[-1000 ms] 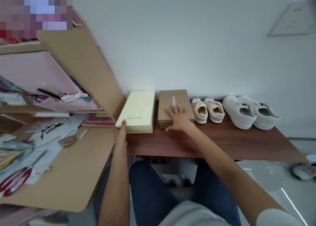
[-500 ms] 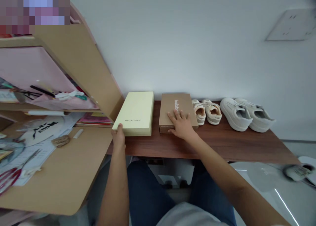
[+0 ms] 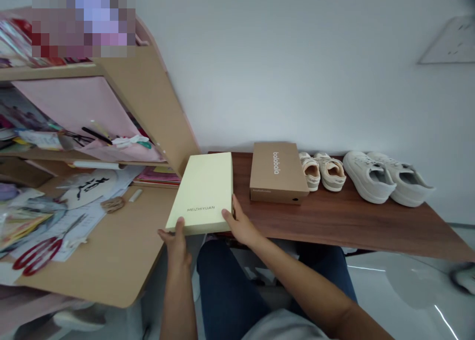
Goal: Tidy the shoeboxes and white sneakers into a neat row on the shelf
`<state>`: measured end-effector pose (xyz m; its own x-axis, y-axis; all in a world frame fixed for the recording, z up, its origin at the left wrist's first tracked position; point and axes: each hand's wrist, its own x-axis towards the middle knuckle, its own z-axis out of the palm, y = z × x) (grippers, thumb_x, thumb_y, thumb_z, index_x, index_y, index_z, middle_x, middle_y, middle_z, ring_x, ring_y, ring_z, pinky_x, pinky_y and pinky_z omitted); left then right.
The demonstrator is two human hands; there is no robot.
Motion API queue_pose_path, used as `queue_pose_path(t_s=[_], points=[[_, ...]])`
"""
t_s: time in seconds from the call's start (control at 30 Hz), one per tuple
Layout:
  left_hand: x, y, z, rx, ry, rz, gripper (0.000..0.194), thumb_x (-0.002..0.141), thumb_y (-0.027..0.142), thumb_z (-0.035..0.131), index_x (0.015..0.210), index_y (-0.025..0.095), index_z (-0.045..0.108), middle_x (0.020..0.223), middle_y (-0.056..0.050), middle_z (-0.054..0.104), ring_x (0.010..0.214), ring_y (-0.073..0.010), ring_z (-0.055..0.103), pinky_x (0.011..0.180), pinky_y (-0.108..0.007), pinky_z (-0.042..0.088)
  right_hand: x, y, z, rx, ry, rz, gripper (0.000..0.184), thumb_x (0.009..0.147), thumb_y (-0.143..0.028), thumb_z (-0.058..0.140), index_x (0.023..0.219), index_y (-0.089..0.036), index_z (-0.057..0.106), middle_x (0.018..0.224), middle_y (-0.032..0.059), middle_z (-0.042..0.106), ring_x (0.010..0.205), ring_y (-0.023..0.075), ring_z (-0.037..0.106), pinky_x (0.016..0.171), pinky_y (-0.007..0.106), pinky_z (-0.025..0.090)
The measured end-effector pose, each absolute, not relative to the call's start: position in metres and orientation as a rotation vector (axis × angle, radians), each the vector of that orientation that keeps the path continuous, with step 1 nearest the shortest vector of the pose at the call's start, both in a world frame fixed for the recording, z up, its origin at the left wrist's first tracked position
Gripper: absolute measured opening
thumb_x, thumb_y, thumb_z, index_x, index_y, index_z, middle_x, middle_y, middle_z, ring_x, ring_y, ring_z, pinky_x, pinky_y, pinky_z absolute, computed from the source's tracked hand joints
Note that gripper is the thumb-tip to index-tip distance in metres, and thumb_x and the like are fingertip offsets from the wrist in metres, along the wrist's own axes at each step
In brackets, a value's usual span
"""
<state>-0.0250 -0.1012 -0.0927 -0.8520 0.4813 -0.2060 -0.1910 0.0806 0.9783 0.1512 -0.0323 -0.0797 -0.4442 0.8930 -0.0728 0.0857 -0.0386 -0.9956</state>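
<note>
Between my hands is a pale yellow shoebox [image 3: 204, 186] marked MEIZHIYUAN, its lid on. My left hand [image 3: 177, 241] grips its near left corner, thumb on top. On its near right corner, my right hand [image 3: 239, 223] has the thumb over the lid and the fingers along the side. The box's near edge comes out to the front edge of the brown wooden bench [image 3: 319, 226]. A closed brown balabala box [image 3: 276, 174] sits to the right, apart from my right hand. Beside it stand small cream shoes [image 3: 330, 171] and larger white sneakers [image 3: 371, 176].
On the left is a desk [image 3: 122, 241] with red-handled scissors [image 3: 48, 251], papers and a coil of twine [image 3: 112, 204]. A shelf unit [image 3: 148, 97] rises behind it, next to the pale wall [image 3: 282, 72]. Another shoe [image 3: 463, 278] lies on the floor at right.
My right hand has left the brown box and taken hold of the yellow box's right corner. The yellow box has come toward me. The view has shifted slightly left.
</note>
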Motion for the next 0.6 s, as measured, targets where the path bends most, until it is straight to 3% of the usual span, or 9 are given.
queue_pose_path(t_s=[0.17,0.23,0.33,0.4,0.5,0.6], points=[[-0.004,-0.12,-0.073,-0.022,1.467,1.772,0.054,0.08,0.054,0.06,0.128,0.031,0.05,0.13,-0.01,0.059,0.116,-0.0323,0.061,0.085,-0.05,0.057,0.145,-0.064,-0.079,-1.059,-1.544,1.589,0.084,0.096,-0.056,0.044,0.16,-0.015,0.009,0.163,0.0116,0.024,0.15,0.025,0.026,0.123,0.043,0.02],[0.001,-0.11,-0.064,-0.008,1.519,1.892,0.06,0.08,0.05,0.06,0.134,0.034,0.042,0.139,-0.009,0.054,0.121,-0.0319,0.058,0.085,-0.05,0.057,0.142,-0.058,-0.076,-1.035,-1.551,1.594,0.08,0.096,-0.052,0.045,0.159,-0.016,0.014,0.161,0.0122,0.03,0.148,0.0257,0.031,0.122,0.044,0.022],[0.003,-0.085,-0.05,0.268,1.748,2.067,0.084,0.078,0.045,0.064,0.146,0.037,0.015,0.154,-0.01,0.037,0.129,-0.0281,0.052,0.092,-0.05,0.055,0.14,-0.03,-0.068,-1.032,-1.561,1.519,0.073,0.093,-0.046,0.054,0.155,-0.018,0.029,0.157,0.011,0.039,0.146,0.0272,0.033,0.122,0.046,0.022],[0.002,-0.065,-0.042,0.66,1.977,2.115,0.106,0.072,0.044,0.072,0.151,0.029,0.003,0.159,-0.018,0.024,0.138,-0.0288,0.043,0.106,-0.05,0.045,0.139,-0.009,-0.061,-1.035,-1.55,1.46,0.069,0.089,-0.045,0.059,0.151,-0.021,0.04,0.156,0.009,0.04,0.148,0.0279,0.03,0.122,0.047,0.02],[-0.002,-0.04,-0.034,1.382,2.324,1.964,0.128,0.062,0.046,0.08,0.154,0.011,-0.002,0.16,-0.028,0.01,0.149,-0.0366,0.02,0.119,-0.054,0.021,0.137,0.016,-0.042,-0.948,-1.518,1.532,0.064,0.09,-0.052,0.057,0.146,-0.024,0.046,0.155,0.0069,0.043,0.146,0.0262,0.034,0.121,0.046,0.024],[-0.006,-0.022,-0.038,1.895,2.428,1.654,0.132,0.062,0.049,0.08,0.154,0.004,-0.003,0.155,-0.034,0.018,0.146,-0.0442,0.019,0.116,-0.063,0.019,0.136,0.031,-0.021,-0.859,-1.448,1.679,0.06,0.093,-0.056,0.051,0.145,-0.026,0.046,0.151,0.0054,0.049,0.14,0.024,0.044,0.116,0.045,0.034]])
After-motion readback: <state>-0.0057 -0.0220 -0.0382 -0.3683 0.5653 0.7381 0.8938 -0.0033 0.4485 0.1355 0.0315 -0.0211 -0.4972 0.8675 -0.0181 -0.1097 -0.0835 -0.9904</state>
